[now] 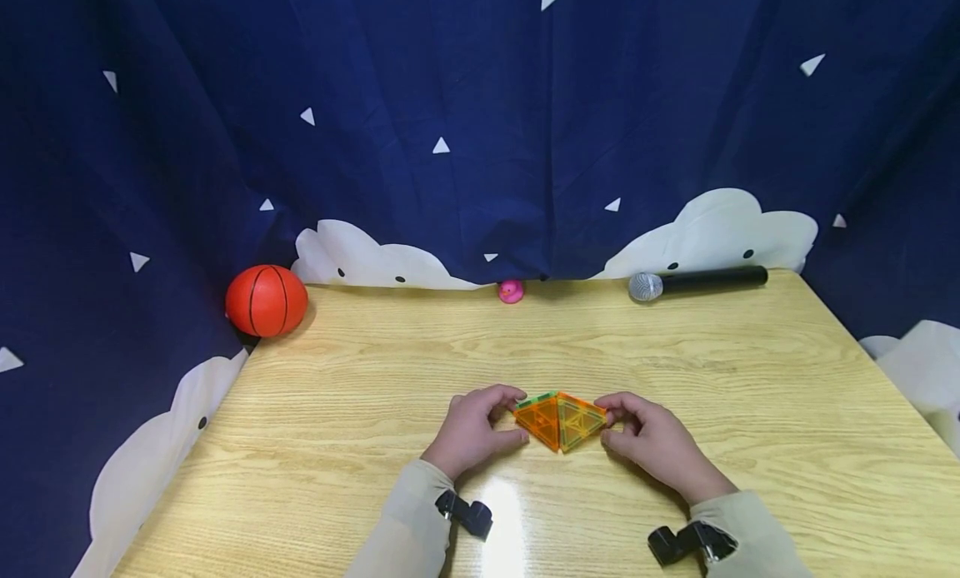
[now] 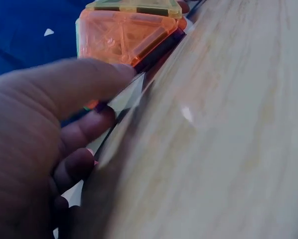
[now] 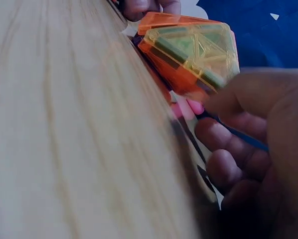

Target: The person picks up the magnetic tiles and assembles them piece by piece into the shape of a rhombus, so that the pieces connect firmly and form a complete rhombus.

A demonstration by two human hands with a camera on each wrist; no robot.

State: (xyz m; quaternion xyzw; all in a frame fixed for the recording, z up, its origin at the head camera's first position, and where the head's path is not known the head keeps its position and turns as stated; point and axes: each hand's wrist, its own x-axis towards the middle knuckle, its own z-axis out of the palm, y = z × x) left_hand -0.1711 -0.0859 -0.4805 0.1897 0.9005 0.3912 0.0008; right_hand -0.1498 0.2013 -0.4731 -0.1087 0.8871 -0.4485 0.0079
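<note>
A small structure of translucent magnetic tiles stands on the table between the two hands. Its near side shows an orange triangular tile (image 1: 540, 421) on the left and a yellow triangular tile (image 1: 581, 421) on the right, with a green edge behind. My left hand (image 1: 476, 430) pinches the left corner between thumb and fingers. At the opposite corner, my right hand (image 1: 658, 440) does the same. In the left wrist view the thumb (image 2: 89, 82) lies against the orange tile's lower corner. The right wrist view shows the yellow face (image 3: 196, 50) beside orange tiles; the structure's far side is mostly hidden.
The wooden table (image 1: 360, 370) carries a red ball (image 1: 267, 301) at the far left. A pink toy duck (image 1: 511, 291) sits at the back edge, and a black microphone (image 1: 705, 281) lies at the back right. A blue curtain (image 1: 465, 78) hangs behind.
</note>
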